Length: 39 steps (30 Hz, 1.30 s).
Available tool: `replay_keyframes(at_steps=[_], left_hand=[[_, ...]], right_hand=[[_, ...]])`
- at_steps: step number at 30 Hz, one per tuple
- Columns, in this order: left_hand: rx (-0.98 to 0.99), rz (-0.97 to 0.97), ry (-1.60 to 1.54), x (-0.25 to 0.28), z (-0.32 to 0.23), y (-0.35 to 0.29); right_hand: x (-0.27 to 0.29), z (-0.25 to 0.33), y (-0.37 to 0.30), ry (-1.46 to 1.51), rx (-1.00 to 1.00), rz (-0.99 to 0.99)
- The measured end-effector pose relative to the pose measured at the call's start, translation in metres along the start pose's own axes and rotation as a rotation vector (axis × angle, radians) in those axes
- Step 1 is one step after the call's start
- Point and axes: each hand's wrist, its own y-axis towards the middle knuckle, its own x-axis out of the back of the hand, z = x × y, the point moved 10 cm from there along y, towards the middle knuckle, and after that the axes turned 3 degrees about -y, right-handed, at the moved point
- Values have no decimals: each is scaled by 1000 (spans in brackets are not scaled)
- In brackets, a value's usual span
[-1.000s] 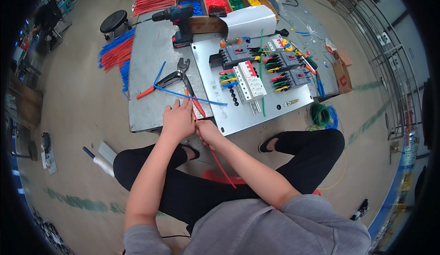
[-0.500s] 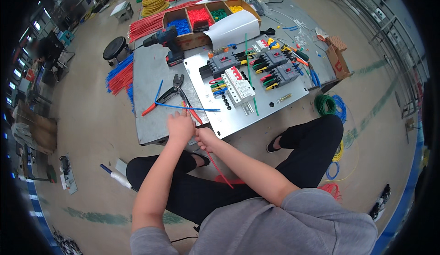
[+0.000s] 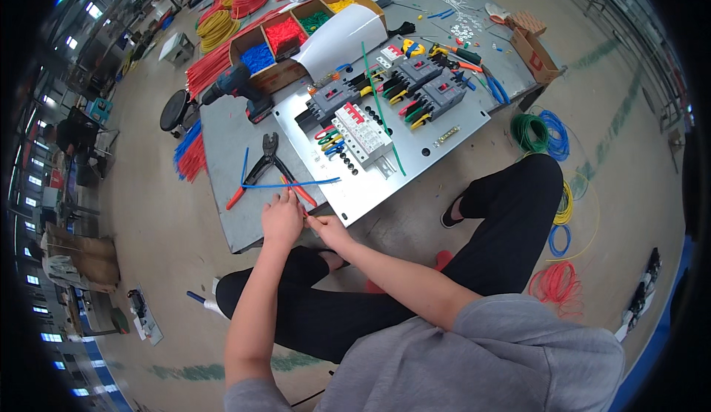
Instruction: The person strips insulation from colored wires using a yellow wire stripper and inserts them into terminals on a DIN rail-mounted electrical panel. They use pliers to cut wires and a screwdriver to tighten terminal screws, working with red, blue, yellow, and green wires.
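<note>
At the near edge of the table, my left hand (image 3: 283, 219) is closed with its fingertips pinching a thin red wire (image 3: 304, 211). Just right of it, my right hand (image 3: 329, 231) is closed too, thumb and finger on the same wire. Much of the wire is hidden by the fingers. Right beyond my hands lie crimping pliers (image 3: 269, 162) with red-tipped handles, jaws pointing away. A bent blue wire (image 3: 315, 182) crosses over their handles. To the right, a white mounting plate (image 3: 363, 197) carries a white breaker with red levers (image 3: 361, 134).
Grey breakers (image 3: 443, 95) with coloured wire ends sit on the plate, a green wire (image 3: 385, 119) across it. Behind are a cordless drill (image 3: 241, 90) and a divided box (image 3: 278, 75) of coloured caps. Wire coils (image 3: 555, 286) lie on the floor at right.
The view has turned, so the table appears further left. The red wire's tail that hung below my right hand no longer shows. Both hands stay close together.
</note>
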Motion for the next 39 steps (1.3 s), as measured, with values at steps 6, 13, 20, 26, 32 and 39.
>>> replay_keyframes(at_steps=[6, 13, 20, 26, 32, 39], left_hand=[[1, -30, 32, -3, 1, -1], [-9, -45, -26, 11, -10, 13], [59, 84, -71, 3, 1, 3], [79, 86, -200, 4, 7, 7], [533, -129, -1016, -14, 80, -5], [390, 720, -1433, 1, 32, -51]], right_hand=[[2, -32, 18, 189, -11, -88], [31, -68, 54, 14, 147, -388], [10, -33, 22, -80, 168, -158], [-5, -22, 12, -317, 140, 34], [-15, 5, -28, -193, 342, 57], [-7, 114, -116, -373, 428, 116]])
